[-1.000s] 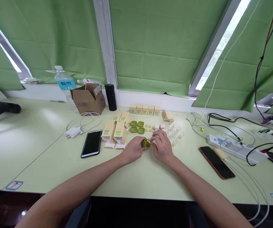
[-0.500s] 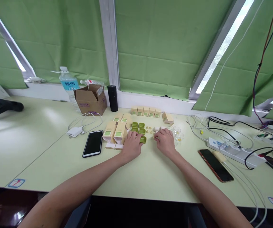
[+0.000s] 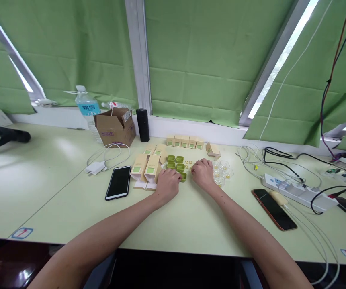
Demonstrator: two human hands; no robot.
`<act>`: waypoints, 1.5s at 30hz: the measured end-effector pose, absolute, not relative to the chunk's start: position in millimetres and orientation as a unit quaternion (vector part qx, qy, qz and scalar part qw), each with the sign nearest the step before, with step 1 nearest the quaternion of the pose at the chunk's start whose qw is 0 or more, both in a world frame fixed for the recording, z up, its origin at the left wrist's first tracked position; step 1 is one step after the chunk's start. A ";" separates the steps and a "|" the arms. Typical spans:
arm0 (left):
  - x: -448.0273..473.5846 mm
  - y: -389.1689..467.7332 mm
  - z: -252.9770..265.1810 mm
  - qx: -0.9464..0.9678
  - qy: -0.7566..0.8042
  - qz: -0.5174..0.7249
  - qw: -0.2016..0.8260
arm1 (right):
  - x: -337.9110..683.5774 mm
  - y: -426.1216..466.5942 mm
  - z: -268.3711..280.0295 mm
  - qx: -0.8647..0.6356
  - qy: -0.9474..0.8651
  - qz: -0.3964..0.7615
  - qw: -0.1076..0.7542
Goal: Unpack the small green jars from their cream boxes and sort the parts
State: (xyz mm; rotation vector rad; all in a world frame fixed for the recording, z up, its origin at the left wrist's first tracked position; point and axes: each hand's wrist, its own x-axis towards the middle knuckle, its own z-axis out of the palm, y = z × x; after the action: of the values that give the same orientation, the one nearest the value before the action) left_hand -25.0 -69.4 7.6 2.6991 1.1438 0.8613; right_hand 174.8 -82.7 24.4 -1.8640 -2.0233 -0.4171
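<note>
My left hand [image 3: 168,185] rests on the table with its fingertips closed on the edge of a small green square cup [image 3: 183,176]. Several more such green cups [image 3: 179,159] stand in rows just beyond. Fingers bent together, my right hand [image 3: 203,173] is low over the table, to the right of that cup; whatever its fingertips pinch is hidden. Tiny yellow pieces [image 3: 187,162] lie between the cups and this hand. Right of it sits a cluster of clear plastic domes [image 3: 224,165] with yellow bits in them.
Cream cartons [image 3: 153,168] lie left of my left hand, beside a phone [image 3: 118,183]. Small boxes [image 3: 185,141] line the back, with an open one [image 3: 212,149] nearby. A power strip [image 3: 299,193], cables and another phone [image 3: 273,209] occupy the right.
My right hand has shifted left towards the green cup, uncovering more of the clear domes. The cup at my left fingertips has moved slightly to the right and turned a little.
</note>
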 end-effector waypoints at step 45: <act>-24.7 -72.2 13.4 0.872 0.402 0.276 0.042 | 153.2 -175.9 31.4 -0.660 -0.743 -0.111 0.002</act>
State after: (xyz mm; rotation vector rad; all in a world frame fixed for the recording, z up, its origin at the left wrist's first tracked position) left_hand -24.7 -72.2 13.4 2.6692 1.2321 0.8435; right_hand 153.2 -175.9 31.4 -2.0699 -2.3317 -0.3495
